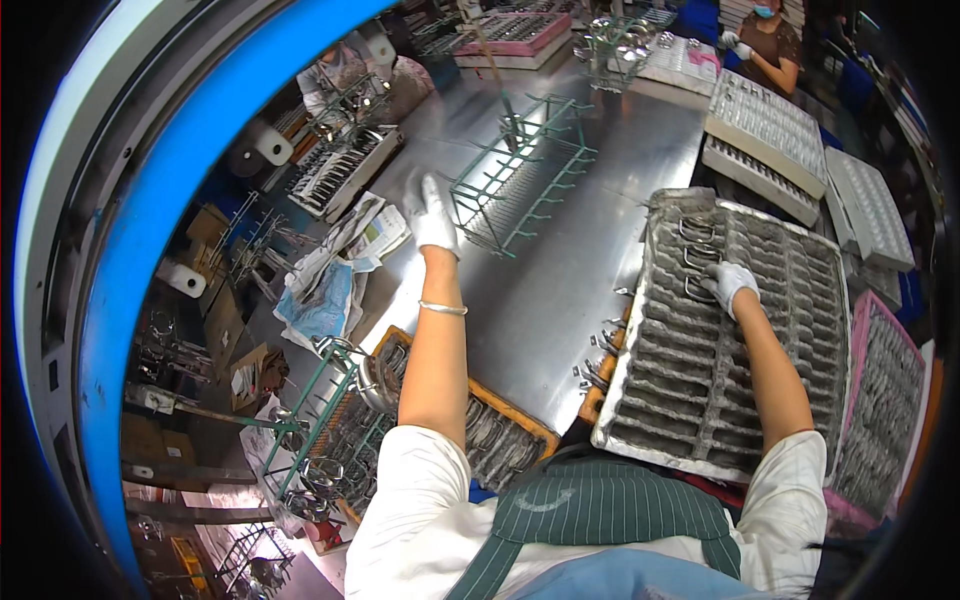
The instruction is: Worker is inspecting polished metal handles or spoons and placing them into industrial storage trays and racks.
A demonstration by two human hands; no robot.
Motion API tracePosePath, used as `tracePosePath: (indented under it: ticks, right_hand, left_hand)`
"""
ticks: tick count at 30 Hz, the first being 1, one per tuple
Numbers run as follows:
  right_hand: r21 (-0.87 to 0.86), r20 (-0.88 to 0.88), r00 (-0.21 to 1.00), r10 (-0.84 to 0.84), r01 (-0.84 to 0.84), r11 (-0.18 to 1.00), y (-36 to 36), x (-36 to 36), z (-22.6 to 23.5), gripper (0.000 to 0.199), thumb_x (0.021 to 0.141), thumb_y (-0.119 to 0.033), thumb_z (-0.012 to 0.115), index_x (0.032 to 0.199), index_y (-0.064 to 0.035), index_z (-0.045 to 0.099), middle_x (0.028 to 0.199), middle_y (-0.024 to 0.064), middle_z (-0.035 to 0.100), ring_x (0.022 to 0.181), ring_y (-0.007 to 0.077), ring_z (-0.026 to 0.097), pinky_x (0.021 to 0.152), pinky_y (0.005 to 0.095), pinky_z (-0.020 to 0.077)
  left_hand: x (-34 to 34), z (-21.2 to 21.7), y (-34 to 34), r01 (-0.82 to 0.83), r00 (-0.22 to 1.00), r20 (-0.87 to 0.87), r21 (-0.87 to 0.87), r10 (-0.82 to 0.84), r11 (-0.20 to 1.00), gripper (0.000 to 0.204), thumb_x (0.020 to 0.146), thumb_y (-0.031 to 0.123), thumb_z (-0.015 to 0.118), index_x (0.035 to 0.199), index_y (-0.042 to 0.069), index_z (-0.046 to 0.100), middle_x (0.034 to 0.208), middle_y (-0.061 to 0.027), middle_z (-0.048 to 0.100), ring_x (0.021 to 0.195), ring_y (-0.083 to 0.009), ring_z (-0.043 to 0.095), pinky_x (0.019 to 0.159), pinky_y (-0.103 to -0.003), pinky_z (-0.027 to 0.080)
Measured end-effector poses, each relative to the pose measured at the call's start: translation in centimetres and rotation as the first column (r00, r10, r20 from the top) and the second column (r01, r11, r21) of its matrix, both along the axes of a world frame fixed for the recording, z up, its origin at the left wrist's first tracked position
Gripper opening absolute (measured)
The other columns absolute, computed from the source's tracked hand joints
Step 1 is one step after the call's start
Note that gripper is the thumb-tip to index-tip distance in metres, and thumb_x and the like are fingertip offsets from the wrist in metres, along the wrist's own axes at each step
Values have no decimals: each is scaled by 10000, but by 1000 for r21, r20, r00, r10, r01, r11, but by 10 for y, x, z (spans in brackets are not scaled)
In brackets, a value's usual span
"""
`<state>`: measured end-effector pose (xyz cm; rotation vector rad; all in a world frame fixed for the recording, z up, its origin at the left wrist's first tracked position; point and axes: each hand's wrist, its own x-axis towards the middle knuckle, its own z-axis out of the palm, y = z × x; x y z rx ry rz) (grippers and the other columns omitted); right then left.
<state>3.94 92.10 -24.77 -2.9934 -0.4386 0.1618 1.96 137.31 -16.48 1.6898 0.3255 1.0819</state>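
Observation:
My right hand [733, 285], in a white glove, is over a grey moulded tray [668, 385]. Its fingers are closed at a bent, shiny metal piece [697, 290] in the tray's upper left. Similar looped metal pieces [698, 230] lie just beyond it in the slots; most of the visible slots hold nothing. My left hand [433, 215], also gloved, is raised beside the left end of a green wire rack [525, 175] with rows of prongs. Its fingers are stretched out, partly smeared by motion, and no object shows in them.
The rack stands on a metal table [610, 260]. Newspaper and blue sheeting [335, 285] lie left. Another green rack [310, 430] with metal parts stands near an orange-edged tray [515, 420] at lower left. White trays [765, 130] are stacked right. Co-workers [775, 55] are across the table.

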Motion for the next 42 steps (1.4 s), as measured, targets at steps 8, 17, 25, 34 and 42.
tracePosePath:
  ticks: [8, 17, 25, 34, 42]
  right_hand:
    - [429, 260, 913, 313, -400, 810, 159, -4, 72, 482, 815, -409, 541, 1179, -94, 536, 1028, 182, 607, 973, 346, 562, 856, 404, 436]
    - [673, -300, 867, 398, -103, 733, 256, 0, 75, 404, 860, -373, 488, 1018, -9, 563, 876, 186, 624, 843, 339, 592, 754, 381, 461]
    - [775, -343, 819, 460, -31, 632, 222, -51, 125, 385, 907, -366, 456, 895, 5, 560, 686, 84, 606, 643, 176, 583, 645, 290, 470]
    - [798, -374, 816, 441, 41, 601, 222, -66, 150, 369, 909, -350, 475, 936, 14, 525, 685, 57, 581, 660, 124, 556, 657, 256, 440]
    - [797, -293, 844, 448, -43, 602, 229, -55, 139, 372, 909, -347, 465, 998, 9, 531, 744, 61, 602, 664, 118, 513, 651, 242, 407]
  left_hand:
    - [21, -3, -30, 361, 910, -32, -429, -414, 828, 545, 914, 520, 375, 1242, 90, 442, 985, -93, 532, 973, -190, 521, 894, -333, 404]
    - [2, 4, -17, 395, 883, -100, -372, -459, 840, 511, 921, 482, 371, 1205, 74, 487, 891, -104, 590, 842, -187, 534, 757, -335, 429]
    - [86, -26, -3, 492, 735, -250, -442, -630, 750, 506, 818, 263, 630, 1266, 92, 468, 1054, -87, 591, 870, -165, 532, 840, -280, 418]
    - [142, -45, -14, 751, 493, -185, -403, -850, 523, 310, 844, 111, 589, 1095, -61, 530, 976, -128, 627, 785, -192, 620, 725, -291, 511]
    - [58, 25, 23, 209, 954, 294, -528, -54, 823, 274, 818, 188, 647, 992, -16, 590, 896, -53, 622, 783, -118, 555, 691, -247, 435]
